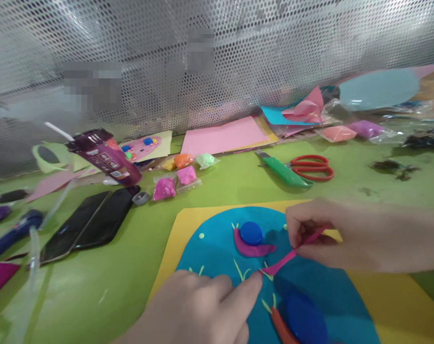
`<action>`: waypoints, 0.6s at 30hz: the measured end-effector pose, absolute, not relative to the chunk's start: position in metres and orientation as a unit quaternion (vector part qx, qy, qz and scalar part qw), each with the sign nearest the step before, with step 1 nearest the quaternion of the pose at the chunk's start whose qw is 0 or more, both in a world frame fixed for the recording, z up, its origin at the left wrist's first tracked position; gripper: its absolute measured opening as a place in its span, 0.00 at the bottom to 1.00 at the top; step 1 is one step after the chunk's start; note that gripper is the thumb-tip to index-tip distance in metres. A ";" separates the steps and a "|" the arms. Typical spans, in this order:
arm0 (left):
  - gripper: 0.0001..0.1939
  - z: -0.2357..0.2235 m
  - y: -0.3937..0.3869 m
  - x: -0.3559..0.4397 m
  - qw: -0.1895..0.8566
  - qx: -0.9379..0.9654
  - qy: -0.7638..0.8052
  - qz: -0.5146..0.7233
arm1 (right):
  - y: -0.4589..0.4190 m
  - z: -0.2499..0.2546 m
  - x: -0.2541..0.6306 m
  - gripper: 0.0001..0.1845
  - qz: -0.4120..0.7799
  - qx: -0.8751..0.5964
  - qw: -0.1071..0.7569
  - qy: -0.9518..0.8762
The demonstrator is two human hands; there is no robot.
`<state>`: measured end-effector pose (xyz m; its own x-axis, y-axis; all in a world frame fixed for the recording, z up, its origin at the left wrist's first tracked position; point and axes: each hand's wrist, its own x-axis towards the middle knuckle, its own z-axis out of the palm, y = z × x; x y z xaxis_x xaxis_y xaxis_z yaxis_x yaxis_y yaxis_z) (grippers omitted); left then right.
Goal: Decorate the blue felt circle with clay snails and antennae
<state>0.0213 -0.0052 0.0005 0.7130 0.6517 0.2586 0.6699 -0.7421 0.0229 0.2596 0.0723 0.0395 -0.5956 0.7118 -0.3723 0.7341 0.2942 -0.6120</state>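
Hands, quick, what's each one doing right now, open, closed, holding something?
Right hand: closed, holding the pink tool.
Left hand: index finger extended by the pink tool's tip; whether it's holding anything can't be told.

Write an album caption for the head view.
Right hand holds a pink modelling tool, its tip by the left hand, near a magenta clay snail.

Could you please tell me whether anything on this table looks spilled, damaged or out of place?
Yes: a dark, ragged patch on the green table, right of the red-handled scissors. It looks odd against the plain surface, though I can't tell whether it's a stain or debris.
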 end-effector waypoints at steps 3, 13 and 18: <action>0.20 0.000 -0.005 0.021 0.032 -0.926 -0.356 -0.126 | 0.071 0.040 0.260 0.06 -0.380 0.456 0.024 0.805; 0.22 -0.002 -0.005 0.019 0.033 -0.929 -0.355 -0.100 | 0.070 0.041 0.258 0.05 -0.366 0.459 0.042 0.808; 0.21 -0.003 -0.005 0.018 0.033 -0.935 -0.339 -0.101 | 0.070 0.040 0.258 0.06 -0.367 0.457 0.031 0.809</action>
<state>0.0180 -0.0046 -0.0030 0.7494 0.6275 0.2111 0.6409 -0.7676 0.0069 0.2577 0.0698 0.0397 -0.5800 0.7170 -0.3867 0.7632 0.3124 -0.5656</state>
